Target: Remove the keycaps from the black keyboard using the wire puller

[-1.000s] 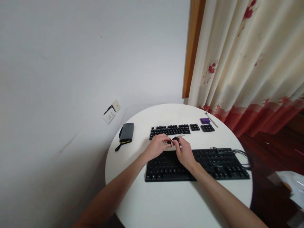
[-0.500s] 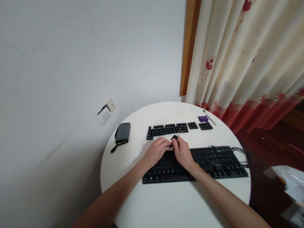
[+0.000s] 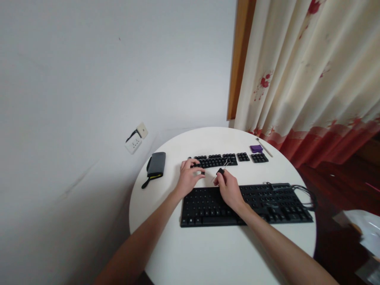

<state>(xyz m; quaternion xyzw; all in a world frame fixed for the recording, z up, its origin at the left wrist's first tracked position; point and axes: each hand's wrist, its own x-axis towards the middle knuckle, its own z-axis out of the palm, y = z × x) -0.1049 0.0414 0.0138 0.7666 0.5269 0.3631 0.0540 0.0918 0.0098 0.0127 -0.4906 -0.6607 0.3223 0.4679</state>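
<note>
My right hand (image 3: 228, 186) is closed around the black handle of a wire keycap puller (image 3: 220, 171), above the upper edge of a black keyboard (image 3: 273, 204). Thin wires stick out at both ends of the tool. My left hand (image 3: 188, 176) reaches to the left end of rows of loose black keycaps (image 3: 215, 161). Between its thumb and forefinger shows a small dark keycap (image 3: 203, 173). Those fingers cover part of the rows. On the keyboard's left part, upper keys are off, while the bottom keys are in place.
Two more keycap blocks, one (image 3: 243, 156) and another (image 3: 259, 158), lie to the right of the rows. Behind them are a purple cloth (image 3: 256, 149) and a thin brush (image 3: 264, 147). A grey pouch (image 3: 156, 164) lies at left on the round white table (image 3: 190, 253). The keyboard's cable (image 3: 308, 196) coils at right.
My left hand has moved away from the puller, left and forward to the loose keycap rows. My right hand stays over the keyboard with the puller. The view has shifted slightly.
</note>
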